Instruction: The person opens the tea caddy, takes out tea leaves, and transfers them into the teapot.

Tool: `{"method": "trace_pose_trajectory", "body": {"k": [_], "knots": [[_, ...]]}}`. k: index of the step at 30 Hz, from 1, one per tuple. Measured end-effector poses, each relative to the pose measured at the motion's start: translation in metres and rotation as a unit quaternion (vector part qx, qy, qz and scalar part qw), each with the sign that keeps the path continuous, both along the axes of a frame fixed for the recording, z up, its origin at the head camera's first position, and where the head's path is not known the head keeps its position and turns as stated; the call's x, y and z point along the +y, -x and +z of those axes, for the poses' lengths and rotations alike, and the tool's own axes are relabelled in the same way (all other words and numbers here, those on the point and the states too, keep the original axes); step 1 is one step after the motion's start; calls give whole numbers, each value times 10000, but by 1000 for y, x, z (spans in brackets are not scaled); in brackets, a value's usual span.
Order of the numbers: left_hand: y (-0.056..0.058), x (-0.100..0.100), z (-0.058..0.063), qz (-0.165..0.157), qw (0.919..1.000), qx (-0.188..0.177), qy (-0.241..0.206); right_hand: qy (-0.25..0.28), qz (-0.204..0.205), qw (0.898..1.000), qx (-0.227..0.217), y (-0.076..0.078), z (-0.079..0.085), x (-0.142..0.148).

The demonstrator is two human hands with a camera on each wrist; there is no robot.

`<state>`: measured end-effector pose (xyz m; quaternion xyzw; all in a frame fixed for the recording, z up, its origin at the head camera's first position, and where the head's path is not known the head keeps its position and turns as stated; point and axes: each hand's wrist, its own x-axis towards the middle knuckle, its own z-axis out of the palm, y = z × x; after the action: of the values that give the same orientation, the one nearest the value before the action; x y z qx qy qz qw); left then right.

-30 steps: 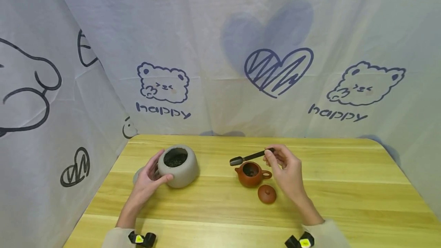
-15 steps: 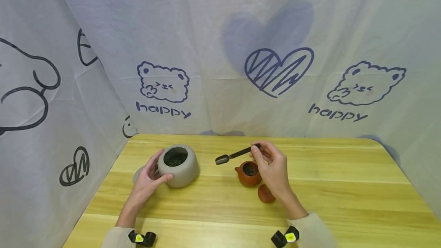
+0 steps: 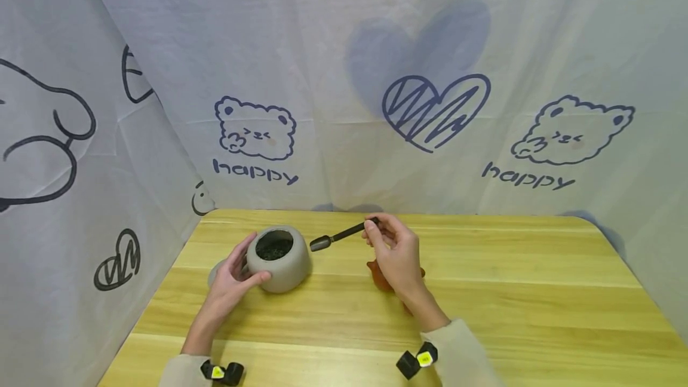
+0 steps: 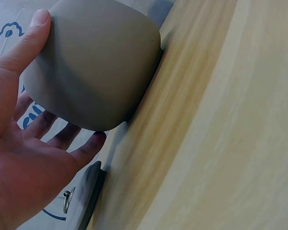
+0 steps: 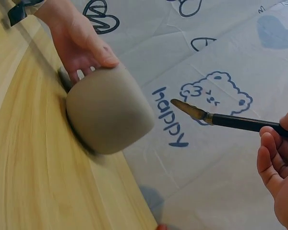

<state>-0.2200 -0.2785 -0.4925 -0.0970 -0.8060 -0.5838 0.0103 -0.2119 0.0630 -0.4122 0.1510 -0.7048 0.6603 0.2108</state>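
Observation:
My left hand (image 3: 232,284) holds a round grey tea jar (image 3: 292,270) from its left side, thumb in front and fingers behind. Dark tea leaves (image 3: 274,252) show through the jar's wide mouth. Between thumb and fingers, my right hand (image 3: 400,255) pinches the end of a tea scoop's black handle (image 3: 348,232). The scoop's metal head (image 5: 189,110) points left, close to the jar's right rim and above the table. Beneath the right hand in the head view, a reddish-brown clay teapot (image 3: 379,278) is mostly hidden, with only the spout side and a bit of handle showing.
The jar's grey lid (image 4: 90,196), with a small metal ring, lies left of the jar behind the left hand. A sliver of the teapot's lid (image 3: 407,309) shows beside the right wrist. A printed cloth (image 3: 344,136) hangs behind the wooden table (image 3: 537,291).
My right hand has moved left with the tea scoop, from above the teapot to close beside the jar, and now covers most of the teapot. The left hand and jar have stayed put.

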Motion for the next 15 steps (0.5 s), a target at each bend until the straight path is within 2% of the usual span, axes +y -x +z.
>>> {"method": "trace_pose_trajectory", "body": {"k": [5, 15], "knots": [[0, 0, 0, -16, 10000, -4, -65, -67, 121, 9999, 94, 12, -11, -12], [0, 0, 0, -29, 10000, 41, -47, -663, 333, 9961, 484, 26, -10, -44]]}}
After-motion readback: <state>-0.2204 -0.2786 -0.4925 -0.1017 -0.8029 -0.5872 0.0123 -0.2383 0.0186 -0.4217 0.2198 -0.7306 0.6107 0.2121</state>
